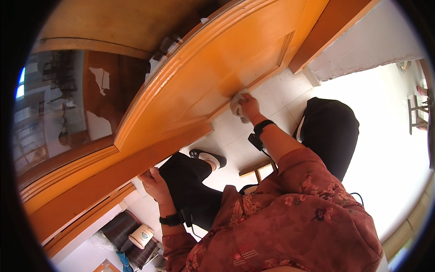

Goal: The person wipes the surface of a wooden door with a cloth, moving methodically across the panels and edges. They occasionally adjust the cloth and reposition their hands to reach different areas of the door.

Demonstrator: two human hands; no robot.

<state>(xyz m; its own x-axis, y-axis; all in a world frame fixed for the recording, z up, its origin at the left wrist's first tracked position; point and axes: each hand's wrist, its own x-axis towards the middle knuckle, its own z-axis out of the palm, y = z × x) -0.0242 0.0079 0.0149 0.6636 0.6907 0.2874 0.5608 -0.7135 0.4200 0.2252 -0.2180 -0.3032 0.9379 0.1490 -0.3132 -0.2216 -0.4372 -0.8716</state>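
Note:
An orange wooden door (235, 59) with a moulded panel and a dark glass pane (68, 104) stretches across the upper left. My right hand (250, 108) is closed on a crumpled whitish cloth (236, 109), which lies against the bottom edge of the panel, just above the tiled floor. Lower left, my left hand (155, 185) grips the edge of the door (158, 152), its fingertips over the border and part of them hidden. Dark bands with small black devices sit on both my wrists.
Behind my arms, a low wooden stool (253, 171) is partly hidden. My shoe (216, 158) rests on light tiles (272, 95). A pale cup-shaped tub (141, 236) lies by dark containers (118, 229) at lower left. Another stool (418, 115) stands far right.

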